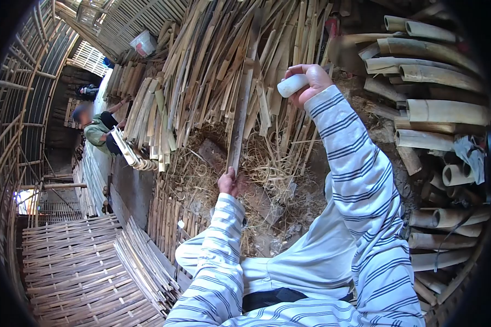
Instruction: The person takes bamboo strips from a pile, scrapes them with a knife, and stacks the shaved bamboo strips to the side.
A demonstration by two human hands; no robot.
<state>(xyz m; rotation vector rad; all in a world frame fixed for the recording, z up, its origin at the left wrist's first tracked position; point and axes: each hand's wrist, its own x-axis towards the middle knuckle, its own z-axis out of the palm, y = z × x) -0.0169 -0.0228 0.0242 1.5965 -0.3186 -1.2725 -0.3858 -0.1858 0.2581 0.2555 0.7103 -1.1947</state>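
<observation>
My left hand (228, 182) is closed round the near end of a long, flat bamboo strip (239, 117), which points away from me over the pile of split bamboo (202, 60). Up and to the right, my right hand (313, 84) grips a short white cylinder (292, 85), its fingers curled round the far side. The cylinder is held apart from the strip. Thin shavings (273, 163) lie on the ground between my arms.
Thick bamboo pieces (447, 110) are stacked along the right. A co-worker (96, 128) sits at the left beside bundled strips (147, 120). A woven bamboo panel (82, 267) lies at the lower left. A white bucket (143, 43) stands at the back.
</observation>
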